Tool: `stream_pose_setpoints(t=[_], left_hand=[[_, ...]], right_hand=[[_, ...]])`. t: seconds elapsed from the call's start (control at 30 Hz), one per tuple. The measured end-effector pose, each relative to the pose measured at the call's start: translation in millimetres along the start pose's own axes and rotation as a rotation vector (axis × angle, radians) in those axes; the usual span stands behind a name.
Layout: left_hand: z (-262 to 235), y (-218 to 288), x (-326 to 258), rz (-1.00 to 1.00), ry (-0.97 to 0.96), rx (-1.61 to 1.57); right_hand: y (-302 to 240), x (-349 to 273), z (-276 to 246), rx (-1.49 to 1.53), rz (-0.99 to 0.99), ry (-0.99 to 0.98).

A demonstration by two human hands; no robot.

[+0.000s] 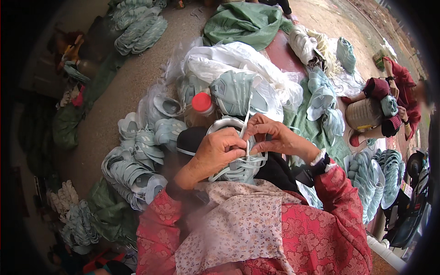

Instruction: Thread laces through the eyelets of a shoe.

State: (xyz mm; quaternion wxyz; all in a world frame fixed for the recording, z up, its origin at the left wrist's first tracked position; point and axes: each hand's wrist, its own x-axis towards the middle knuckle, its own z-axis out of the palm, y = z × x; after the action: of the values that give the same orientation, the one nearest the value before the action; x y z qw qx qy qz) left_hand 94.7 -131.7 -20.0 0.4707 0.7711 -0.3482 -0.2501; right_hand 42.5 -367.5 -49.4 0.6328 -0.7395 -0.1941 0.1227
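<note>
A pale grey-green shoe upper (pixel 236 172) rests on my lap, with a pale lace (pixel 248 146) threaded across its front. My left hand (pixel 215 153) is closed at the lacing, its fingertips pinched on the lace near the opening. From the other side, my right hand (pixel 282 137) pinches the lace between thumb and fingers. A length of that lace runs up from the fingers toward another shoe upper (pixel 233 94) just beyond. The exact crossing of the lace under my fingertips is partly hidden.
A jar with a red lid (pixel 201 102) stands beyond my left hand. Stacks of uppers (pixel 133 169) lie at left, more uppers (pixel 366 178) at right. White plastic sheeting (pixel 233 59) and a green sack (pixel 243 25) lie ahead. Another person (pixel 403 101) sits at far right holding an upper.
</note>
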Motion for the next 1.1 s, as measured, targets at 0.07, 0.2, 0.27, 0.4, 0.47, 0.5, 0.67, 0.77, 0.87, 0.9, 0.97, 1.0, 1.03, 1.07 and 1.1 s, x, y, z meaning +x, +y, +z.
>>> stream_pose_setpoints(t=[0.07,0.2,0.27,0.4,0.47,0.5,0.67,0.77,0.87,0.9,0.97,1.0,1.03,1.07,1.1], left_hand=[[1.5,-2.1,2.1,0.115,0.022,0.022],[-4.0,-2.5,-4.1,0.102,0.045,0.073],[-14.3,-1.4,-5.1,0.282,0.137,0.233],[-84.5,4.9,-10.5,0.175,0.592,0.494],[-117.0,9.4,-18.5,0.063,0.722,0.541],[-117.2,8.4,-22.2,0.062,0.727,0.544],[-73.3,-3.0,-39.7,0.078,0.433,0.383],[-48.3,-3.0,-47.4,0.282,0.282,0.338],[-30.0,-7.6,-43.2,0.347,0.221,0.262],[-25.6,-10.3,-39.3,0.374,0.187,0.292],[-19.1,-14.5,-35.1,0.398,0.169,0.321],[-16.8,-16.6,-33.3,0.381,0.167,0.281],[-15.6,-17.7,-32.8,0.365,0.164,0.241],[-15.1,-18.1,-33.0,0.364,0.177,0.24],[-14.6,-18.1,-32.3,0.352,0.175,0.216]], right_hand=[[10.4,3.0,-2.9,0.09,-0.004,-0.035],[11.9,12.6,-0.9,0.092,0.002,-0.087],[7.9,16.4,-1.1,0.071,0.046,-0.1],[7.8,16.1,-4.3,0.052,0.04,-0.119],[12.7,15.5,-4.6,0.061,0.004,-0.122],[12.6,16.4,-4.0,0.06,0.001,-0.126],[-2.1,8.1,-5.3,0.139,0.083,-0.022],[-20.2,0.0,-0.4,-0.148,-0.072,0.021],[-37.8,-1.0,9.1,-0.239,-0.078,-0.067],[-41.4,1.5,11.2,-0.308,-0.108,-0.133],[-42.8,7.4,13.7,-0.38,-0.153,-0.165],[-42.3,10.6,13.8,-0.293,-0.118,-0.128],[-43.4,13.6,13.4,-0.206,-0.083,-0.091],[-49.0,15.4,11.7,-0.178,-0.059,-0.006],[-47.7,15.2,11.1,-0.185,-0.059,-0.014]])
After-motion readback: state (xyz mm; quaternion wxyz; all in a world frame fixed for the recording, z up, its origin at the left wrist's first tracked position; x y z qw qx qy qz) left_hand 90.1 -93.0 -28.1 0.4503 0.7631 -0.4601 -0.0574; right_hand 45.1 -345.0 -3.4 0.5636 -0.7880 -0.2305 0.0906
